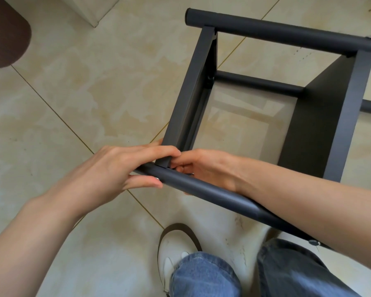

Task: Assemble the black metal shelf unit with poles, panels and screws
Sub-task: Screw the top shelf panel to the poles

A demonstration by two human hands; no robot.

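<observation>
The black shelf unit lies on its side on the tiled floor, with two panels standing edge-up between its poles. The near pole runs from the lower right up toward the left, and the end panel meets it right where both hands work.

The left hand reaches in from the lower left with its forearm angled upward. Its fingers curl over the top of the joint where the end panel meets the near pole, and the thumb stretches along the pole's near side, so the grip grasps the pole end and panel corner together.

The right hand comes in from the right, forearm lying across and above the near pole. Its fingers are bent in toward the inner side of the same corner, pinching something there; what sits between the fingertips is too small to tell.

Below, a white shoe and blue jeans stand on the floor beside the pole.
</observation>
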